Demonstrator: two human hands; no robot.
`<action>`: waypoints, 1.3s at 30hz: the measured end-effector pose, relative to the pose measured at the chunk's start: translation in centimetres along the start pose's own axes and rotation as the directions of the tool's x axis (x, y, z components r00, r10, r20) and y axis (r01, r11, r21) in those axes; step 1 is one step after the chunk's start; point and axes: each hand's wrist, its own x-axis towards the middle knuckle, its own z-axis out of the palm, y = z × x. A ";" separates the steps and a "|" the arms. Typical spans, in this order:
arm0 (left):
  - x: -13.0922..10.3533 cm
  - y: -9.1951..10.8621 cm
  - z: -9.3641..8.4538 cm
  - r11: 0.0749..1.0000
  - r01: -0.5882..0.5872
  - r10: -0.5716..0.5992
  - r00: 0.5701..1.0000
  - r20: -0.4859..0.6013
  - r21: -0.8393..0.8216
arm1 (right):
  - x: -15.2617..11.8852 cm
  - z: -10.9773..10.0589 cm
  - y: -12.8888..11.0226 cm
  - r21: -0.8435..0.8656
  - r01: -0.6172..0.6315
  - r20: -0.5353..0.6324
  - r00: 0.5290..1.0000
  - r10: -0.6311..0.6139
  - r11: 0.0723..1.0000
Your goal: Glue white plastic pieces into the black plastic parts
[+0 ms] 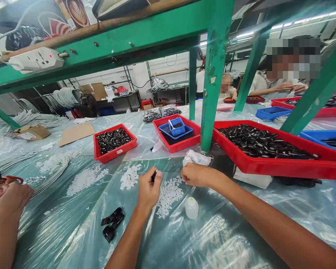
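Note:
My left hand (149, 186) is closed around a small black plastic part (154, 175) with a pale tip, held upright between thumb and fingers. To its right, my right hand (195, 174) is closed, its fingertips bent down at the upper edge of a pile of tiny white pieces (169, 196); what they pinch is hidden. Just behind it lies a crumpled white cloth or bag (199, 157). A small white bottle (191, 208) stands below my right hand. Several glossy black parts (112, 223) lie left of my left forearm. A pile of larger white pieces (130, 177) sits beside my left hand.
Red trays of black parts (114, 143) (264, 144) stand behind my hands. Between them, a red tray (173, 147) holds blue trays (176, 129). A green post (212, 82) rises in front. At left, a co-worker's hand (11, 198) holds red-handled scissors (5, 180) near cables (52, 179).

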 end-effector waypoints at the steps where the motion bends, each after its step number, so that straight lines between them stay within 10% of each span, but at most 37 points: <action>1: 0.0 0.0 0.0 1.000 -0.005 0.005 1.000 0.005 0.000 | 0.2 0.3 -0.1 -0.026 -0.007 0.010 1.000 0.007 1.000; 14: -0.2 -0.1 0.6 0.999 -0.028 0.024 0.994 0.109 0.032 | 0.6 1.5 -1.2 -0.141 -0.039 -0.022 0.999 0.036 0.989; 22: -0.4 0.2 0.6 0.999 0.044 -0.039 0.985 0.165 -0.025 | 0.1 -0.3 0.2 0.155 0.120 -0.131 0.986 -0.100 0.981; 30: -0.9 0.5 0.8 0.999 0.021 -0.009 0.967 0.253 -0.047 | -1.3 -2.6 -0.5 0.690 0.375 -0.247 0.926 -0.285 0.620; 39: -0.9 0.6 0.5 0.999 -0.045 0.047 0.960 0.275 -0.014 | -0.2 -1.2 -0.1 0.849 0.367 -0.247 0.912 -0.329 0.379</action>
